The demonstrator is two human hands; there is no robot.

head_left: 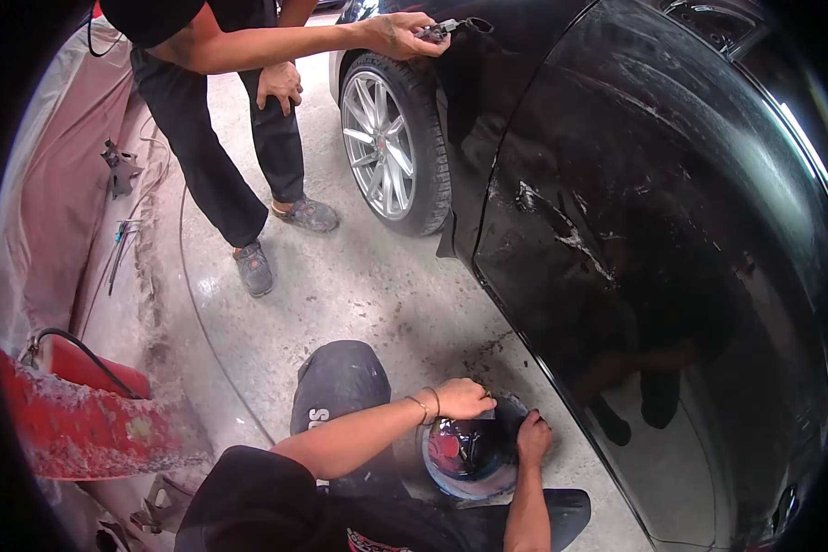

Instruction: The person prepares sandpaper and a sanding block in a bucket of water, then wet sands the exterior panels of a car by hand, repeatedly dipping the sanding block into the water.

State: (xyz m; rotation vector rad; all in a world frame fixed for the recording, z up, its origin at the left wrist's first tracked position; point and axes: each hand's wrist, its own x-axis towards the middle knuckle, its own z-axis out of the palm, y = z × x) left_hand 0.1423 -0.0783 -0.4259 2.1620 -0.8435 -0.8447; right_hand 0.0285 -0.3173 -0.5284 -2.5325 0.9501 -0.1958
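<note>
"What crowds the fingers?"
"A car door [561,304] just right of them; a knee [345,373] to their left; a wheel [391,138] well ahead."
"And the bucket [478,488]?"
"Beneath them, mouth up, long axis roughly upright. The right hand [534,438] grips its rim; the left hand's [465,399] fingers pinch a small grey piece [488,414] above it."

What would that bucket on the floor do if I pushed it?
The bucket might feel heavy, because there seems to be dark, shiny liquid inside. That could slosh out, since the top is open. Tipped over, its round side might roll.
</note>
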